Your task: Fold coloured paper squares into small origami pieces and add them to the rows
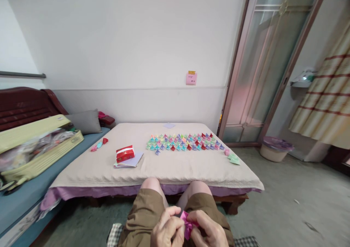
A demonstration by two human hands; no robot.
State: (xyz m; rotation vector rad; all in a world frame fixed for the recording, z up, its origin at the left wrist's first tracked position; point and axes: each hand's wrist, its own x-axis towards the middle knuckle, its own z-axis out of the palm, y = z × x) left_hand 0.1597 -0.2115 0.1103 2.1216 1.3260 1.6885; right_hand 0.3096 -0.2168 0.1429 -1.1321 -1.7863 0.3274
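Magenta paper [188, 233] sits above the lap, gripped on one side by the bent fingers of the left hand [167, 229] and on the other by those of the right hand [209, 231]. It looks partly folded, its shaping apparently unfinished. Beyond the knees, many small folded pieces [189, 147] stand in close rows on the cloth [175, 168] and seem complete, with one purple piece [157, 152] just in front of them. Green papers [234, 159] lie near the right end, and flat sheets [137, 159] rest under a red packet [125, 153]; whether any are to be folded (they may simply be spares) can't be told. Fingers hide much of the magenta folds, the frame's lower edge cuts off both hands, and the crowded rows and the writing on the pink wall note [191, 80] are hard to make out.
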